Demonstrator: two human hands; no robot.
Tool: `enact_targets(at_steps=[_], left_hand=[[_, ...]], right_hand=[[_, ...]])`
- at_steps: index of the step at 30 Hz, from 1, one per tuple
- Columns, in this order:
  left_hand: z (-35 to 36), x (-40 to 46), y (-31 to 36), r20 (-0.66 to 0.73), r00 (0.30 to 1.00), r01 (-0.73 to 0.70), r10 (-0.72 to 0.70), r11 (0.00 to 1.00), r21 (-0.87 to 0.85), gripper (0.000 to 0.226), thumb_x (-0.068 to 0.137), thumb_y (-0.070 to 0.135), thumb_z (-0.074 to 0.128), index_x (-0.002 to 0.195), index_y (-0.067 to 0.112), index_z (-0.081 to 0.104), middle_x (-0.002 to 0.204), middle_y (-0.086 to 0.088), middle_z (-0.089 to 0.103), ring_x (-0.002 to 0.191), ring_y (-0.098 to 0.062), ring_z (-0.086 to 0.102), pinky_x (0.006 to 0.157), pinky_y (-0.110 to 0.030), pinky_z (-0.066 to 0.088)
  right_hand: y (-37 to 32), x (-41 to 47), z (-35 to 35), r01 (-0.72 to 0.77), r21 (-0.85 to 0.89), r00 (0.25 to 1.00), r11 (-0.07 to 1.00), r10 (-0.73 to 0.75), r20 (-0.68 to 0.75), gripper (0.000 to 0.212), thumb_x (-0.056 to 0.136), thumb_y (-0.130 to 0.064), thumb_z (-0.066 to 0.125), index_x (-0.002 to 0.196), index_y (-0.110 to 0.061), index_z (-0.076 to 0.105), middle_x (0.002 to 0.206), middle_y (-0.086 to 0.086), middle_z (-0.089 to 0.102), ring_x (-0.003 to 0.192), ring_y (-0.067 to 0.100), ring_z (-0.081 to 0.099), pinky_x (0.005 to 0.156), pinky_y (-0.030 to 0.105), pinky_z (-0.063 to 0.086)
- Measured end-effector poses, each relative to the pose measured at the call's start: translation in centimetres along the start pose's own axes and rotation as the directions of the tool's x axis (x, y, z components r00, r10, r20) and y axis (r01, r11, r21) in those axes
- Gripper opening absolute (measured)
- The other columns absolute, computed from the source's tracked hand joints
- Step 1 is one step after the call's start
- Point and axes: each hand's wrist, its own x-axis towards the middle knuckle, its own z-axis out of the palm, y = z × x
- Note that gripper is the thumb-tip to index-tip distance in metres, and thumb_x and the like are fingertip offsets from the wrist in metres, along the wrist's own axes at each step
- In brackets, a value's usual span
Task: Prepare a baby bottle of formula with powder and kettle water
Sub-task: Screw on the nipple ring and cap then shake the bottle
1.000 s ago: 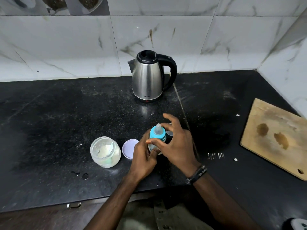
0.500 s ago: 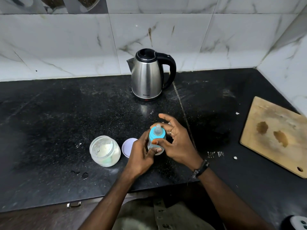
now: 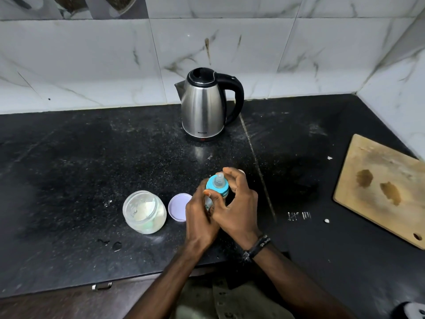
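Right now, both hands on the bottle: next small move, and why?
Probably keep twisting the blue collar with the right hand while the left hand steadies the bottle. The teat is already on top, and the powder jar stands open beside its lid, so closing looks like the current step.

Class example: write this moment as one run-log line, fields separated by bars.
left hand: grips baby bottle body | right hand: fingers around teal collar | jar: open, lid beside | kettle: behind, untouched
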Motion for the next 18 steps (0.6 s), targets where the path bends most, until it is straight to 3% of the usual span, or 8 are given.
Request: enact_targets(at_steps=[4,7,10,12,15,18], left_hand=[[0.2,0.3,-0.1,-0.005,1.000,0.021,-0.021,1.000,-0.010,0.050,0.085,0.001,0.070,0.132,0.016,0.061,0.118,0.022,0.071,0.106,-0.004,0.070,0.087,-0.045,0.059],[-0.2,0.5,-1.0,0.050,0.998,0.050,-0.049,0.998,-0.028,0.058,0.085,0.003,0.068,0.139,0.020,0.055,0.124,0.013,0.073,0.114,-0.011,0.071,0.092,-0.048,0.060],[-0.6,0.6,-1.8,0.079,0.995,0.066,-0.063,0.997,-0.039,0.061,0.084,-0.001,0.064,0.141,0.017,0.054,0.130,0.004,0.071,0.121,-0.018,0.069,0.099,-0.055,0.056],[-0.6,0.8,-1.8,0.094,0.993,0.071,-0.066,0.996,-0.046,0.059,0.084,0.004,0.064,0.139,0.022,0.055,0.131,0.013,0.070,0.122,-0.014,0.067,0.104,-0.046,0.055],[-0.6,1.2,-1.4,0.104,0.988,0.118,-0.113,0.992,-0.050,0.057,0.084,0.019,0.074,0.132,0.039,0.051,0.125,0.033,0.067,0.118,0.003,0.065,0.101,-0.020,0.050],[-0.6,1.3,-1.6,0.103,0.984,0.151,-0.144,0.987,-0.055,0.058,0.081,0.016,0.076,0.127,0.041,0.052,0.122,0.038,0.065,0.116,0.009,0.063,0.099,-0.012,0.046]], right_hand=[[0.2,0.2,0.3,-0.027,-0.014,1.000,1.000,0.027,-0.007,0.056,0.076,-0.013,0.082,0.125,-0.014,0.054,0.112,-0.006,0.072,0.103,0.007,0.069,0.091,0.023,0.052],[0.7,0.3,0.3,-0.059,0.016,0.996,0.998,0.058,0.061,0.067,0.079,-0.016,0.082,0.136,-0.017,0.046,0.118,-0.005,0.071,0.112,0.004,0.065,0.098,0.014,0.046],[1.1,0.5,-0.1,-0.049,0.072,0.988,0.996,0.038,0.147,0.071,0.081,-0.024,0.081,0.139,-0.023,0.041,0.122,-0.008,0.068,0.116,0.000,0.062,0.100,0.016,0.046],[1.4,0.9,-0.4,-0.014,0.086,0.989,0.996,0.001,0.146,0.062,0.086,-0.033,0.075,0.138,-0.019,0.044,0.124,-0.004,0.068,0.119,0.000,0.060,0.101,0.018,0.046],[2.4,2.4,-0.8,-0.027,0.084,0.999,0.996,0.025,0.030,0.046,0.095,-0.042,0.054,0.131,-0.013,0.053,0.119,-0.001,0.069,0.112,0.007,0.065,0.097,0.032,0.052],[4.7,4.3,-1.4,-0.029,-0.127,0.999,0.991,0.023,-0.045,0.038,0.093,-0.032,0.057,0.125,-0.011,0.058,0.115,0.003,0.068,0.106,0.017,0.066,0.092,0.041,0.054]])
